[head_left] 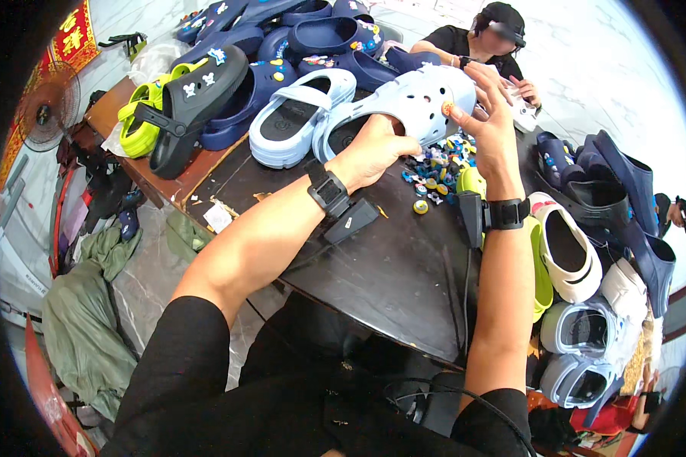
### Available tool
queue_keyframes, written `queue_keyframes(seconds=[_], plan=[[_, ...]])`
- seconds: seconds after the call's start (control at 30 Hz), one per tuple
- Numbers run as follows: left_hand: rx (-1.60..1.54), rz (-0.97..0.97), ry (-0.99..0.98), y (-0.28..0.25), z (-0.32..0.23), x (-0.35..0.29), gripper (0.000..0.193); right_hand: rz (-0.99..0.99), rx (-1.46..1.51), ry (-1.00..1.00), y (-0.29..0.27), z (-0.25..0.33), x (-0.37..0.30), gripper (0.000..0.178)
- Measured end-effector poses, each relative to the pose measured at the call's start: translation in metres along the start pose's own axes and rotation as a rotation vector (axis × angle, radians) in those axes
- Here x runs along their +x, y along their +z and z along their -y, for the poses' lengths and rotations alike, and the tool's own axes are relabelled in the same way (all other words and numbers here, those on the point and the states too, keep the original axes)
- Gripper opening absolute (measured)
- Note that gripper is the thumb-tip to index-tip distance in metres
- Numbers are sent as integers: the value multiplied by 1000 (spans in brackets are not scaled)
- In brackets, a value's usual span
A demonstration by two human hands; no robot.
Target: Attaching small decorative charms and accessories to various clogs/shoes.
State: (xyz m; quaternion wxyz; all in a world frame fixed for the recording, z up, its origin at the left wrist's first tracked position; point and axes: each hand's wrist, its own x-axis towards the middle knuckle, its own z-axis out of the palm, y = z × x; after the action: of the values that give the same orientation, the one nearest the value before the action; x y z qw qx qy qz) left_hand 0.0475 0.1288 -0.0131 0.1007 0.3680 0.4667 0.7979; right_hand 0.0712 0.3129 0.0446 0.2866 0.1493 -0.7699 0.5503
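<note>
A light-blue clog point(404, 103) with holes over its toe is tilted up above the dark table. My left hand point(372, 152) is closed on it, fingers inside the foot opening and thumb outside. My right hand point(489, 126) is at the toe, its fingers stretched out and its thumb at a small round orange charm point(447, 109) on the clog's upper. Whether the charm sits in a hole cannot be made out. Below the toe lies a pile of small colourful shoe charms point(438, 171). The matching light-blue clog point(286, 126) stands to the left.
Navy clogs point(335, 38) are heaped at the back, with a dark grey clog point(202, 103) and lime-green clogs point(139, 122) at the left. White point(568, 247), navy and pale-blue clogs crowd the right side. Across the table point(373, 266) sits another person point(484, 46). A cable runs beside my right forearm.
</note>
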Motion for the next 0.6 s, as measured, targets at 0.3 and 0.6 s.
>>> queue_keyframes(seconds=[0.3, 0.6], plan=[[24, -5, -22, 0, 0, -1, 74, -52, -50, -8, 11, 11, -6, 65], [57, -53, -43, 11, -6, -5, 78, -96, -84, -53, 13, 3, -9, 61]])
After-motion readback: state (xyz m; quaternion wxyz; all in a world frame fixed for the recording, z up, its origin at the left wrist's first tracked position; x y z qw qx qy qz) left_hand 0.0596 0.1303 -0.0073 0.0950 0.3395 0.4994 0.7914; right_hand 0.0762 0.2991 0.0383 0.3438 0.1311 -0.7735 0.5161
